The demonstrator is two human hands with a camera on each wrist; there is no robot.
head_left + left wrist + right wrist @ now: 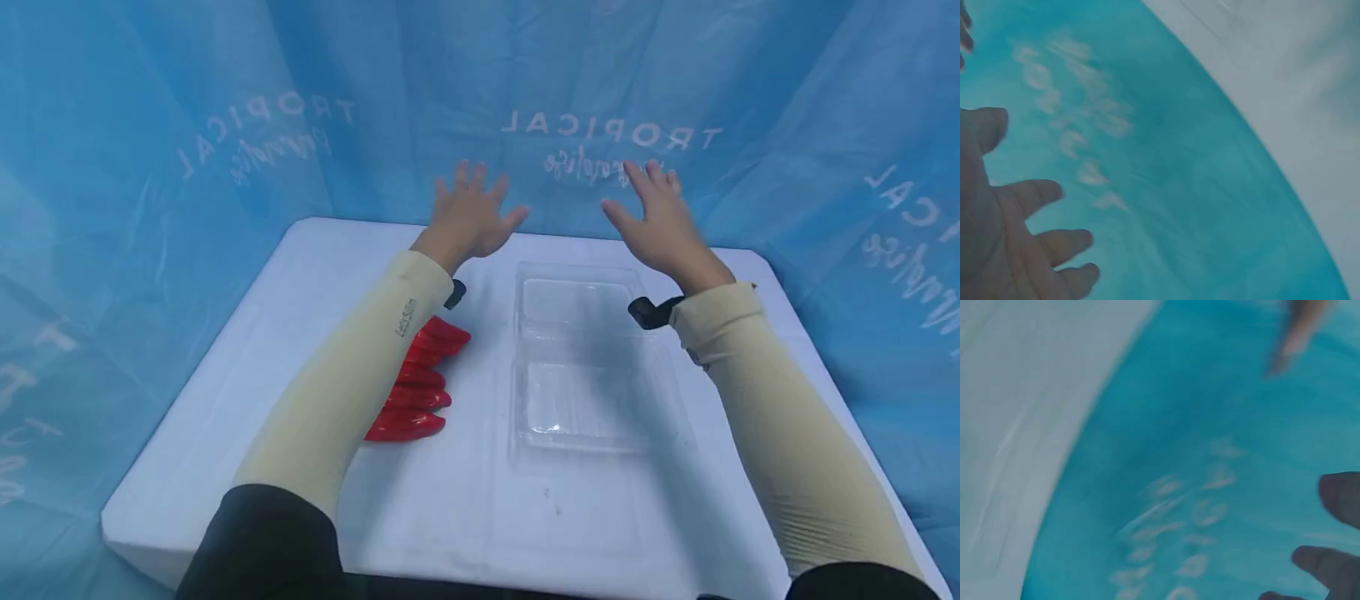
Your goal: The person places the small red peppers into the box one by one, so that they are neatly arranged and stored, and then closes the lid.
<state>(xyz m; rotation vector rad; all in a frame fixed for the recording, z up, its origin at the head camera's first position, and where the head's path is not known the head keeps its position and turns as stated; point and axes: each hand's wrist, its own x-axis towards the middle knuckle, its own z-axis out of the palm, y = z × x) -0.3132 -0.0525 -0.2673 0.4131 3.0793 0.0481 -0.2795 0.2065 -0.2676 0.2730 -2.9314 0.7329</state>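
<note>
Both hands are held up over the far edge of the table, apart from each other and touching nothing. My left hand [472, 218] has its fingers spread, and the left wrist view shows its bare palm side. To the right, my right hand [662, 221] is also spread, thumb pointing inward. Several glossy red peppers [408, 397] lie in a row on the table, partly hidden by the left forearm. A clear plastic container [577, 350] with compartments sits between the forearms, the right arm's shadow falling across it.
The table has a white cover [450, 508] and rounded corners. A blue curtain [420, 100] with mirrored white lettering hangs around its back and sides. Each wrist wears a dark strap mount, the right one [654, 312] more visible.
</note>
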